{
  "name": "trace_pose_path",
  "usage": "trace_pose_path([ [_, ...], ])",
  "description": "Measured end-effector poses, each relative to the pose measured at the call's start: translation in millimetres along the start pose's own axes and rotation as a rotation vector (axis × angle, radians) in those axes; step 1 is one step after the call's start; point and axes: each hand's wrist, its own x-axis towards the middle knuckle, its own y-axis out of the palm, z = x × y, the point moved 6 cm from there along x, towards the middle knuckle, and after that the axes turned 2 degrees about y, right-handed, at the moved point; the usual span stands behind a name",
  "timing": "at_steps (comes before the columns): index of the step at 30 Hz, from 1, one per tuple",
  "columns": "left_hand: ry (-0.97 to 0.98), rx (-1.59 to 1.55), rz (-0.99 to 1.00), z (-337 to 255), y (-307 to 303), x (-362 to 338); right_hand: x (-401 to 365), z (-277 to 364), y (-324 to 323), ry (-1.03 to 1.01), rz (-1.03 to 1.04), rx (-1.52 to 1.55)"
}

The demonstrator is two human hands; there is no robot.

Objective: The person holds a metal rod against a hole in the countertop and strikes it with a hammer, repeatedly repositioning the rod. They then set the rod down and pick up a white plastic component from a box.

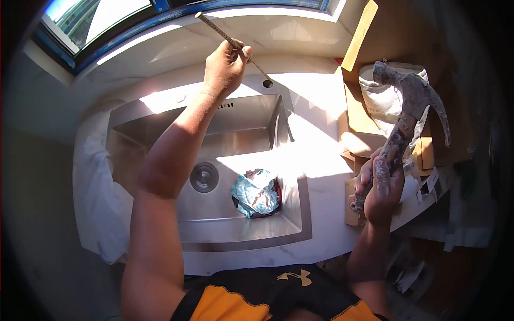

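My left hand (pixel 226 67) is closed around a long thin rod (pixel 213 27) with a ridged upper part. The rod slants down to the right, its lower tip at a round hole (pixel 267 84) in the back deck of the steel sink (pixel 306 208). On the right, my right hand (pixel 383 184) grips a claw hammer (pixel 413 97) by its worn, dirt-smeared handle. The hammer's head is up, with the claw toward the right. A crumpled light-blue bundle (pixel 256 193) lies in the sink, right of the drain (pixel 204 177).
Pale marble-look countertop (pixel 326 200) surrounds the sink. An opened cardboard box (pixel 357 109) with a whitish bag (pixel 377 107) stands behind the hammer. White sheeting (pixel 99 192) drapes over the left counter edge. A window frame (pixel 155 21) runs along the back.
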Motion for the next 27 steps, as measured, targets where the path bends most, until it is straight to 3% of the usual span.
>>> trace_pose_path([
  [3, -0.046, -0.116, -0.116, 12, -9, -15, 1, 6, 7, 0.064, 0.029, 0.002],
  [4, 0.011, -0.293, -0.174, 21, -10, -20, 3, 8, 12, 0.059, 0.068, -0.019],
  [10, -0.07, -0.447, -0.221, 48, -9, -27, 3, 16, 30, 0.059, 0.115, -0.086],
  [27, -0.008, -0.467, -0.266, 63, -3, -36, 7, 35, 79, 0.054, 0.262, -0.277],
])
